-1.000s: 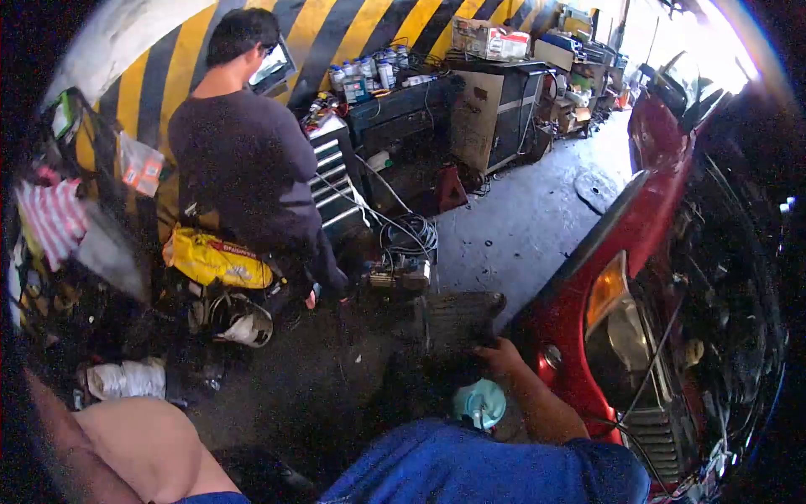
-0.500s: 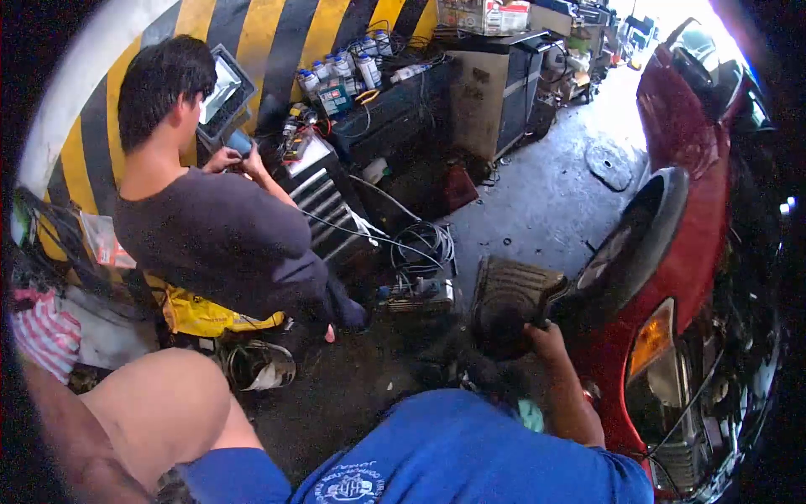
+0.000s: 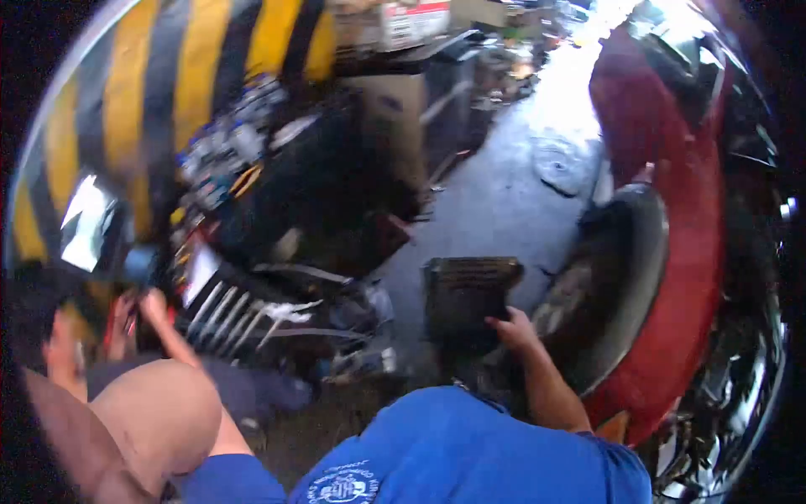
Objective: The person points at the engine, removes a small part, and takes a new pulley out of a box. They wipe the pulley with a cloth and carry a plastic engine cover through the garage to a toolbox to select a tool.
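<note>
My right hand [image 3: 514, 328] is closed at the right edge of a dark ribbed panel [image 3: 468, 298], thumb toward the top. The panel stands low over the floor, left of a motorcycle tyre [image 3: 653, 252], and motion blur softens its outline. My left hand is out of sight; only a brown stretch of arm [image 3: 71, 433] shows at the lower left, beside a bare knee [image 3: 159, 407]. My blue shirt [image 3: 470, 449] fills the bottom of the view.
On the right leans a red motorcycle [image 3: 684, 277]. At the left a co-worker's hands [image 3: 155, 311] hold things near a lit screen [image 3: 84, 223]. Bottles [image 3: 235, 139], a cabinet [image 3: 390, 126] and coiled cable [image 3: 369, 307] line the far side. A round cover [image 3: 558, 166] lies in the floor.
My view has swung to the left foot side, so the co-worker slid to the lower left edge. My right hand stays by the panel; both appear further left.
</note>
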Demonstrator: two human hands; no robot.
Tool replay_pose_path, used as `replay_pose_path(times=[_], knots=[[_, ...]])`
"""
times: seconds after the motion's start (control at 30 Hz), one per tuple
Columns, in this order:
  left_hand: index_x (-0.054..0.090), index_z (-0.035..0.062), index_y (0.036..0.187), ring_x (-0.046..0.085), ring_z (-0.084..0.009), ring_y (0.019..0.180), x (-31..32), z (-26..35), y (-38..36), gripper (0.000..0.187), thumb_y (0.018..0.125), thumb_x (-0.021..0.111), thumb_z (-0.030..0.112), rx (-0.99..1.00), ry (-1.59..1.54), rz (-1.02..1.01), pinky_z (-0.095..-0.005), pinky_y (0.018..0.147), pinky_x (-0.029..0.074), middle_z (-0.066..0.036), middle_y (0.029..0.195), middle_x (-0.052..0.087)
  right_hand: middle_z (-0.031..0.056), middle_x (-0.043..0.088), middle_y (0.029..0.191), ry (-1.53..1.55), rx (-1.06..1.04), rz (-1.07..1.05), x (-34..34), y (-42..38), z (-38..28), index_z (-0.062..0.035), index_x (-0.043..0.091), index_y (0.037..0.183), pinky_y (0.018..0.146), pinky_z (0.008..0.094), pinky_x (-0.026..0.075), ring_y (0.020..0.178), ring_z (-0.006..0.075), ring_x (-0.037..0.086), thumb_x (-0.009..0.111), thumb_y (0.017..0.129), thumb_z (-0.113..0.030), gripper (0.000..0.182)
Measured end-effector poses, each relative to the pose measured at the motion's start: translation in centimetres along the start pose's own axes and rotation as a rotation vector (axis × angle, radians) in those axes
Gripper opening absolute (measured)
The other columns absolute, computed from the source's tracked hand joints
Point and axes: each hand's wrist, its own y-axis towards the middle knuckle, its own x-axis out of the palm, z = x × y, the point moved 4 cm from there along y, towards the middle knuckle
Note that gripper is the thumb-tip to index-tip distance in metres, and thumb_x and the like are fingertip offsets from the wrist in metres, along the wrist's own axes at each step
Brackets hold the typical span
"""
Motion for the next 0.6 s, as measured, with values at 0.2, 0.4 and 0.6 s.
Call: replay_pose_path(times=[0.2,0.4,0.6], knots=[[0.062,0.0128,0.094,0.057,-0.0206,0.093,13.4,-7.9,9.1,0.023,0.091,0.049,0.031,0.085,-0.184,0.058,-0.0423,0.099,0.037,-0.002,0.092,0.06,0.0129,0.066,0.102,0.024,0.041,0.106,-11.0,4.3,-10.1,0.0039,0.059,0.112,0.082,0.0339,0.047,0.091,0.0203,0.061,0.071,0.079,-0.027,0.046],[0.062,0.0132,0.095,0.057,-0.0206,0.093,24.7,-14.5,16.7,0.023,0.091,0.049,0.032,0.205,-0.326,0.121,-0.0424,0.1,0.036,-0.002,0.093,0.06,0.0081,0.068,0.095,-0.05,0.066,0.232,-18.3,12.8,-9.0,-0.0021,0.064,0.106,0.079,0.0339,0.047,0.086,0.0179,0.061,0.073,0.076,-0.035,0.045],[0.062,0.0135,0.095,0.057,-0.0206,0.093,35.1,-21.8,25.2,0.023,0.091,0.049,0.032,0.296,-0.39,0.131,-0.0425,0.1,0.035,-0.002,0.093,0.06,0.0056,0.067,0.096,0.119,0.074,0.139,-24.3,22.6,-6.5,-0.0016,0.063,0.108,0.079,0.0322,0.048,0.087,0.0147,0.059,0.072,0.077,-0.028,0.042]])
